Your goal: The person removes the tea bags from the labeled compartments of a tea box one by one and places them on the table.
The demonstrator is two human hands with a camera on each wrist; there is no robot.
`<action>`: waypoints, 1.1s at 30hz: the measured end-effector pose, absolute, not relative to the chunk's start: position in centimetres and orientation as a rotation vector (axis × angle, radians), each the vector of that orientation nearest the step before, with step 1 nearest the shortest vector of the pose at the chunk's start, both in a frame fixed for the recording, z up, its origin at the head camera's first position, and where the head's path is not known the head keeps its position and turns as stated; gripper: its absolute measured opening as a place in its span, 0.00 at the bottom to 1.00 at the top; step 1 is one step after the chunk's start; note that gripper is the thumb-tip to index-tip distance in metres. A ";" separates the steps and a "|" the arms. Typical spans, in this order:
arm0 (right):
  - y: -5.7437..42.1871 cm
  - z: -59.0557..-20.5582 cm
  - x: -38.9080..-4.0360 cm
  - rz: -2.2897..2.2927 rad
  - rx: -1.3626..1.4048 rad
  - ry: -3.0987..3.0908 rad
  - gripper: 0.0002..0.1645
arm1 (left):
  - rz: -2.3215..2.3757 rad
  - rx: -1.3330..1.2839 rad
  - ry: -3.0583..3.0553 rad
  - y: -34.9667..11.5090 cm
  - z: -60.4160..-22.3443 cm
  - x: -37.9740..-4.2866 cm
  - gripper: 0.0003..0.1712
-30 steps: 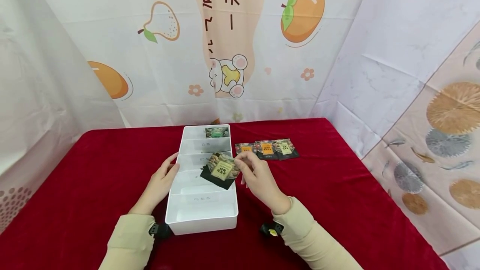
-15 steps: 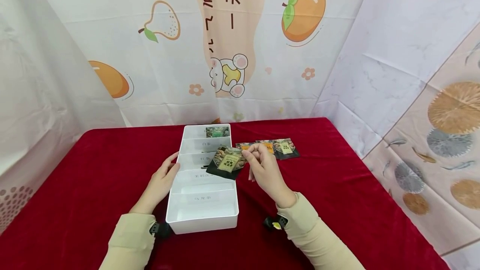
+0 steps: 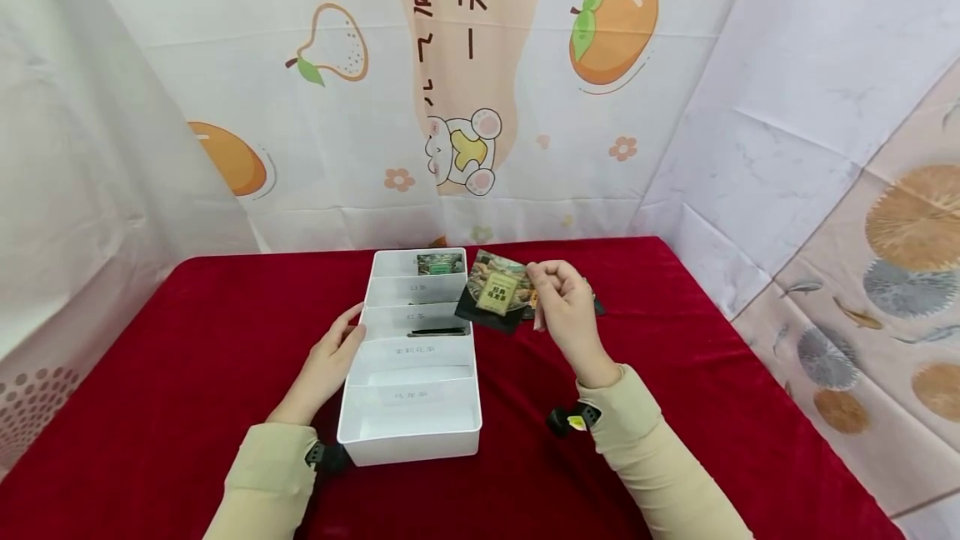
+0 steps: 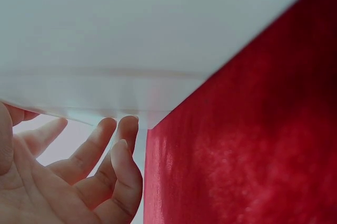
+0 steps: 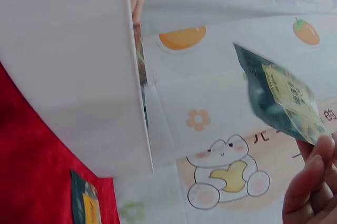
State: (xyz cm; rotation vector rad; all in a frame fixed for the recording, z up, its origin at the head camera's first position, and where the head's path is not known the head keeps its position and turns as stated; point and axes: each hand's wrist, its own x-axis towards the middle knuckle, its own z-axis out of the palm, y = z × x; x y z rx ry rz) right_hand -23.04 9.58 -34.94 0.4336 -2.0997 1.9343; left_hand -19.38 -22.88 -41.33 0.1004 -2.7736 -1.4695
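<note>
My right hand (image 3: 566, 315) pinches a tea sachet (image 3: 491, 294) by one corner, raised beside the box's right rim. Its pale yellow label faces up, above a black lower strip. In the right wrist view thumb and fingers meet at the end of the sachet (image 5: 281, 95). The long white divided box (image 3: 408, 450) lies lengthwise in front of me. Against its left side rests my left hand (image 3: 330, 361); the left wrist view has several fingertips (image 4: 108, 124) at the outer wall. A green-labelled sachet (image 3: 440, 264) lies in the farthest compartment, and dark sachet edges (image 3: 438, 332) show in the third.
Sachets on the red cloth (image 3: 600, 457), partly hidden behind my right hand, include an orange-labelled one (image 5: 89, 208). Handwritten labels mark the box's dividers. A printed curtain (image 3: 337, 148) hangs behind the table.
My right hand has lifted the sachet from over the box's middle compartments, moving right and away past the rim. The left hand stays at the box's side.
</note>
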 end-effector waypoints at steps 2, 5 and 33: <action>10.0 -34.7 -23.6 1.945 0.420 -2.055 0.11 | -1.467 0.104 -2.778 -22.9 -41.3 -19.3 0.31; 10.7 -34.2 -24.3 1.948 0.378 -2.007 0.11 | -1.465 0.100 -2.785 -22.9 -41.3 -19.3 0.31; 18.0 -33.3 -32.2 2.145 0.174 -2.189 0.12 | -1.475 0.116 -2.802 -23.0 -41.2 -19.6 0.32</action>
